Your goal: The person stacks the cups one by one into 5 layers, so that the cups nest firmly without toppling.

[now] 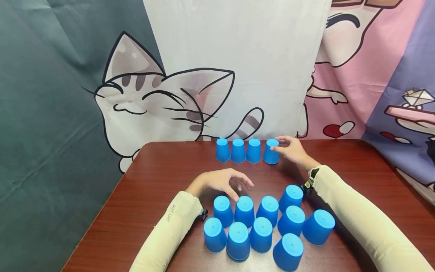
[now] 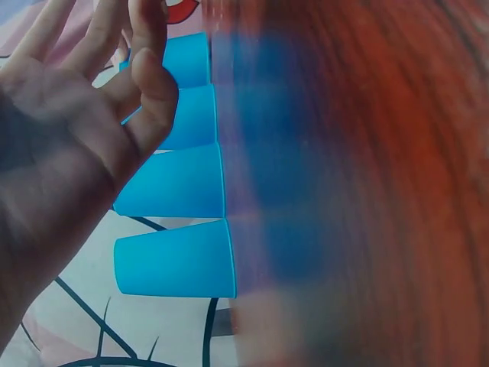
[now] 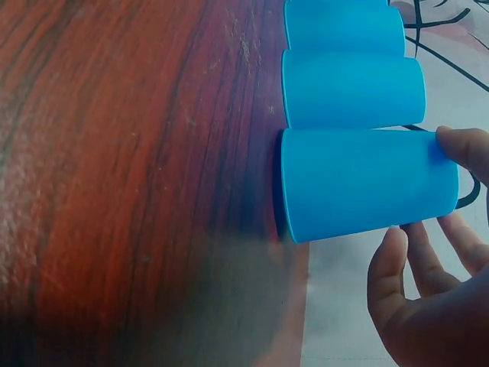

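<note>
In the head view a row of upside-down blue cups stands at the back of the table. My right hand (image 1: 293, 150) grips the rightmost cup (image 1: 271, 154) near its narrow top, thumb on the near side. The right wrist view shows this cup (image 3: 367, 183) beside its neighbour (image 3: 351, 88), its rim at or just above the tabletop. My left hand (image 1: 222, 181) hovers empty, fingers loosely bent, over the space between the back row and the nearer cups. Its thumb is close to the top of a near cup (image 1: 244, 211); whether they touch cannot be told.
Several more upside-down blue cups, such as a front one (image 1: 288, 252) and a right one (image 1: 318, 227), stand close together between my forearms on the brown table (image 1: 163, 166). A printed cloth backdrop (image 1: 238, 45) hangs behind the table's far edge.
</note>
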Available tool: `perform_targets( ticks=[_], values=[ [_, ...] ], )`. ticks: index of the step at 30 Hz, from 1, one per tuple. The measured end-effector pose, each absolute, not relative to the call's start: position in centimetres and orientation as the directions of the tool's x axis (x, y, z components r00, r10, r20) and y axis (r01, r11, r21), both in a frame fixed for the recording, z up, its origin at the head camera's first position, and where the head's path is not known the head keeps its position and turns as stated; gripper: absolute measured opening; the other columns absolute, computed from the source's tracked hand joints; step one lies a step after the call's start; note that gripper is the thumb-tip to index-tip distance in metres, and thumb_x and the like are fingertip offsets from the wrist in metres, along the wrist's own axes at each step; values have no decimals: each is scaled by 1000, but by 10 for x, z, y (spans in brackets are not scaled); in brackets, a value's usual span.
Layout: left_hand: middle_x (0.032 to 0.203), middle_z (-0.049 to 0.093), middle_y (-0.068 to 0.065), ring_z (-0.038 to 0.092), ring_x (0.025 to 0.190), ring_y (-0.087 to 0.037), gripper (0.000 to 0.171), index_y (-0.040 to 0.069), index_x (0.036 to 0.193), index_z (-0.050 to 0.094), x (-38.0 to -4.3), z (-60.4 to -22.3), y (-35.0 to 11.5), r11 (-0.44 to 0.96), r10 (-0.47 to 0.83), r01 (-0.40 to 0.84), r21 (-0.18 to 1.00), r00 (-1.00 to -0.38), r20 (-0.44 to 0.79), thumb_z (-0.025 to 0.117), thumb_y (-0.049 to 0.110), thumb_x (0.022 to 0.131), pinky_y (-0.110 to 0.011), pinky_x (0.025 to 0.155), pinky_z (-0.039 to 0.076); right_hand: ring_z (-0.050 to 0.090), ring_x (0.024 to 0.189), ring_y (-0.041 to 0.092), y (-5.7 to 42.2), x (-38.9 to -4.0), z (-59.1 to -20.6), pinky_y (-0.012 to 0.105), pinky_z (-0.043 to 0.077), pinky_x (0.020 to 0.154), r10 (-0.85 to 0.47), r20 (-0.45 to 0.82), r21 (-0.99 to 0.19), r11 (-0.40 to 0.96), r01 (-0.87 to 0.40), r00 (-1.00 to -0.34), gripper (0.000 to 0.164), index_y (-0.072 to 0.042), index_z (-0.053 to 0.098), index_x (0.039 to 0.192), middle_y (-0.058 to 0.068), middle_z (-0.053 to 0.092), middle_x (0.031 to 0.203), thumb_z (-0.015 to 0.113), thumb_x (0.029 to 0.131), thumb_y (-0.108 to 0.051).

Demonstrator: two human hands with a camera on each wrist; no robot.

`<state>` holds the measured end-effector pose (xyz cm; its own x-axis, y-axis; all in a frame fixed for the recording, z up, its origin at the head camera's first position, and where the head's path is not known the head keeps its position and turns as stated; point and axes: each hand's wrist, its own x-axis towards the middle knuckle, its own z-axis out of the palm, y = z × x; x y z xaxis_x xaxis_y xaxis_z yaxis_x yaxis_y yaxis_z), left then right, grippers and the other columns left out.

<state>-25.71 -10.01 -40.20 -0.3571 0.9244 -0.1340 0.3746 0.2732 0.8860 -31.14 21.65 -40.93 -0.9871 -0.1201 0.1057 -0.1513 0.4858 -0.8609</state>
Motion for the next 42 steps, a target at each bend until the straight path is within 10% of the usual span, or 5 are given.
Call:
perform_targets(
  ticks=[10,29,42],
  values=[
    [132,62,6,61,114,-24,63,6,140,54,-255,-400,-98,272,930,391,879,-343,-135,77,25,84,-37,91,54,57,120,43,223,-313,-409,56,53,88,-137,104,-852,498,-159,-985,60,-3,53,137,25,56,134,72,91,-36],
    [137,59,-16,65,112,-18,65,2,141,52,-252,-391,-99,232,961,418,878,-236,-142,78,21,84,-39,93,53,62,112,44,244,-295,-411,53,56,81,-223,222,-805,508,-307,-949,47,-3,56,135,24,62,128,70,94,-21],
    [126,66,3,64,108,-21,60,2,138,55,-247,-388,-107,236,958,430,871,-256,-133,76,16,84,-41,91,55,67,99,23,256,-261,-406,47,57,72,-383,183,-810,463,-359,-906,41,-3,61,128,22,66,121,71,93,-22]
  ],
)
